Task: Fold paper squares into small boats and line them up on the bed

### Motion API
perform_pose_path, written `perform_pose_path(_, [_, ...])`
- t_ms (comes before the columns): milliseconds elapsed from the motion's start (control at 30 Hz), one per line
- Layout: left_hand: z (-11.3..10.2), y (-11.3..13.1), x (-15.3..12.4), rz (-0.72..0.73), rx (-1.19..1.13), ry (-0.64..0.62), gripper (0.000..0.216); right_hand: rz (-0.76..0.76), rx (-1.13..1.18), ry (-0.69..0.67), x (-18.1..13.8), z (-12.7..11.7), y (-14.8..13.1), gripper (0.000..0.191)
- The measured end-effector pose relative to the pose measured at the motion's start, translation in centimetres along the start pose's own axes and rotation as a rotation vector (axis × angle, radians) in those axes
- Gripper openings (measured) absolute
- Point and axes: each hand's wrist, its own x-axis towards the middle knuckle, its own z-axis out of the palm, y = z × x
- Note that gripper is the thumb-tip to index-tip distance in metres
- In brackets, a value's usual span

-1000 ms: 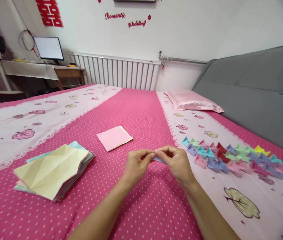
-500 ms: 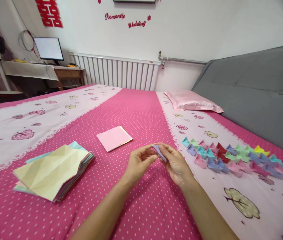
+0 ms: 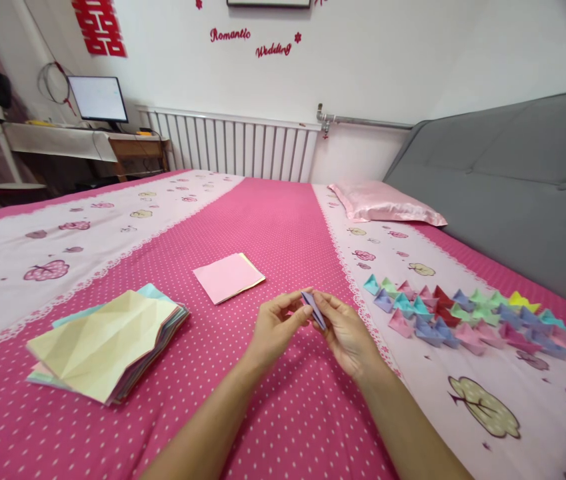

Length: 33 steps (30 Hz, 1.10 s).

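Observation:
A small folded piece of purple paper (image 3: 314,311) is held up over the bed, pinched between both hands. My left hand (image 3: 277,327) has its thumb and fingers closed on the paper's left side. From the right, my right hand (image 3: 345,330) grips its other side between thumb and fingers. Ahead and to the left of the hands lies a small stack of square paper sheets (image 3: 227,275), pink on top. Several folded paper boats (image 3: 433,330) in many colours stand in rows to the right.
A thick pile of creased paper sheets (image 3: 107,340), pale yellow on top, lies at the left on the polka-dot bedspread (image 3: 203,373). A pink pillow (image 3: 387,202) rests by the grey headboard (image 3: 513,180). Beyond the bed are a radiator (image 3: 233,143) and a desk with a monitor (image 3: 97,99).
The purple paper has shifted slightly left and turned to a narrower view. My left thumb now presses against it, and my right hand has moved a little left.

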Motion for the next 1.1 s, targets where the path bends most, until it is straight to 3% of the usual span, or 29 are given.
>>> perform_pose_path(133, [0.0,0.1,-0.2,0.077,0.098,-0.017,0.029,-0.027,-0.064,-0.038,0.1,-0.2,0.1,0.026])
perform_pose_path(267, [0.1,-0.2,-0.3,0.198,0.299,0.064,0.029,-0.065,-0.178,-0.058,-0.1,-0.1,0.4,0.026])
perform_pose_path(433, [0.0,-0.7,-0.4,0.347,0.587,0.043,0.043,-0.09,-0.248,-0.178,-0.4,0.2,0.7,0.028])
perform_pose_path(600, [-0.5,-1.4,-0.5,0.406,0.837,0.047,0.053,-0.061,-0.245,-0.234,-0.5,0.2,0.4,0.029])
perform_pose_path(767, [-0.5,-1.5,-0.7,0.411,1.019,0.072,0.048,-0.018,-0.236,-0.338,-1.0,0.3,0.0,0.037])
perform_pose_path(967, [-0.5,-1.2,-0.6,0.349,0.856,0.084,0.055,0.021,-0.218,-0.291,-0.9,-0.1,-0.3,0.047])
perform_pose_path(1100, [0.2,-1.4,-0.6,0.128,0.533,0.131,0.054,0.021,-0.17,-0.258,-0.9,-0.1,-0.6,0.042])
